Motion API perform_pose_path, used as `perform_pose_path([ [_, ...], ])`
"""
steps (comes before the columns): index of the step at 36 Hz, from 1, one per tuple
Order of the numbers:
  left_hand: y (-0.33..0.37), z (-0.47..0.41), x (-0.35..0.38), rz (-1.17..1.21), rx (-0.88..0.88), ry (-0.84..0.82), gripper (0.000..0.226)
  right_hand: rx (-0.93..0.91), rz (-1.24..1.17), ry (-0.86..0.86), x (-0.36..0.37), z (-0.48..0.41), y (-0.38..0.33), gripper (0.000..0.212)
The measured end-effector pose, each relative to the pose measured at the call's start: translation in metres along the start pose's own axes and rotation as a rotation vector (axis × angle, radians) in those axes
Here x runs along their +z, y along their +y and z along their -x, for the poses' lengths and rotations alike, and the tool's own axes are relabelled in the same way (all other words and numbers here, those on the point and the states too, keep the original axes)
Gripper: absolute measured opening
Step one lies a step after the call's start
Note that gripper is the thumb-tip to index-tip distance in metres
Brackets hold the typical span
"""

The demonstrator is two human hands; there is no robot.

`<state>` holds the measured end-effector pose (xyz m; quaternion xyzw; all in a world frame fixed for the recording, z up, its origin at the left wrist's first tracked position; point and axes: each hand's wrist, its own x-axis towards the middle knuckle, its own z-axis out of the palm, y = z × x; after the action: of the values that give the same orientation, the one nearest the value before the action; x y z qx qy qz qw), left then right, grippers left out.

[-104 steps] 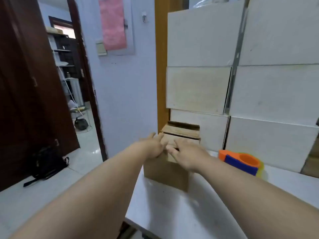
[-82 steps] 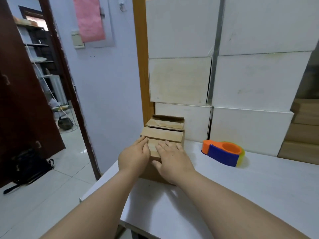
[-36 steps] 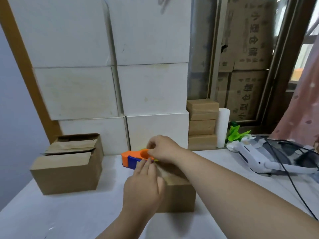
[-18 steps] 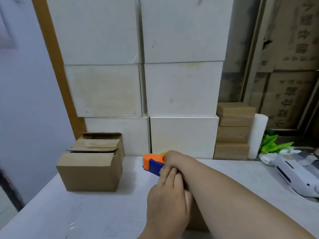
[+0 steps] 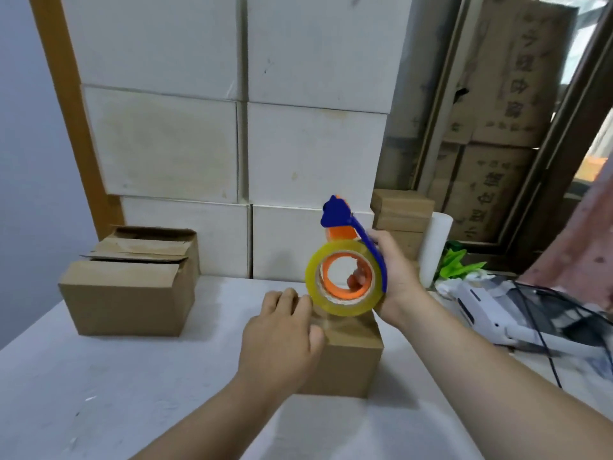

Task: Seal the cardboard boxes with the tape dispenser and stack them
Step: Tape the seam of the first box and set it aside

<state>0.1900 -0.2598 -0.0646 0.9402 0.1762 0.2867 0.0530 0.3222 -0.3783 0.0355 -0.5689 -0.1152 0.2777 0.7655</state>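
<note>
While the right hand (image 5: 396, 283) holds the tape dispenser (image 5: 341, 307) in the air just above the near cardboard box (image 5: 348, 360), the step in hand looks like the start of sealing that box. The next move likely calls for bringing the tape's free end down onto the box top and drawing it along the seam. Right fingers curl through the orange core, with the thumb over the blue frame, a closed grip on the dispenser. The left hand (image 5: 282, 336) lies flat on the box top, fingers nearly straight, steadying it. A second box (image 5: 129, 293) with loose flaps sits well to the left on the white table (image 5: 99, 376), unsealed.
</note>
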Motion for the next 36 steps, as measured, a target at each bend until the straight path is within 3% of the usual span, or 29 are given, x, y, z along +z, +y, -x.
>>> perform_pose_path([
  [4,0.003,0.0,-0.002,0.008,-0.038,-0.026,0.026,0.048,0.023,0.004,-0.017,0.007,0.011,0.04],
  [7,0.003,-0.001,-0.004,0.002,-0.061,-0.067,0.021,0.03,0.038,-0.037,-0.024,0.008,0.005,0.037],
  [9,0.002,-0.003,-0.006,0.012,-0.069,-0.085,0.02,-0.012,0.123,-0.054,-0.025,0.011,-0.002,0.036],
  [12,0.001,-0.005,-0.008,0.019,-0.068,-0.116,0.021,-0.079,0.253,-0.079,-0.025,0.014,-0.007,0.052],
  [16,-0.002,-0.006,-0.009,0.019,-0.056,-0.166,0.025,-0.095,0.293,-0.078,-0.027,0.009,-0.011,0.049],
  [22,-0.002,-0.004,-0.008,-0.063,-0.046,-0.186,0.056,-0.089,0.366,-0.11,-0.035,0.0,-0.018,0.057],
  [26,0.001,-0.01,-0.014,0.034,-0.099,-0.206,0.031,-0.08,0.435,-0.144,-0.033,-0.004,-0.019,0.053],
  [29,-0.003,-0.028,-0.035,0.377,-0.363,-0.053,0.02,-0.066,0.49,-0.165,-0.03,-0.005,-0.021,0.055],
  [31,-0.003,-0.043,-0.058,0.808,-0.607,0.129,0.017,-0.064,0.513,-0.172,-0.029,-0.005,-0.021,0.057],
  [32,0.0,-0.05,-0.069,1.067,-0.728,0.117,0.021,-0.063,0.518,-0.171,-0.028,-0.005,-0.021,0.057],
  [34,0.007,-0.063,-0.081,1.471,-0.929,-0.066,0.052,-0.065,0.525,-0.166,-0.028,-0.005,-0.022,0.059],
  [36,0.015,-0.066,-0.088,1.633,-0.992,-0.316,0.073,-0.06,0.539,-0.155,-0.027,-0.005,-0.022,0.061],
])
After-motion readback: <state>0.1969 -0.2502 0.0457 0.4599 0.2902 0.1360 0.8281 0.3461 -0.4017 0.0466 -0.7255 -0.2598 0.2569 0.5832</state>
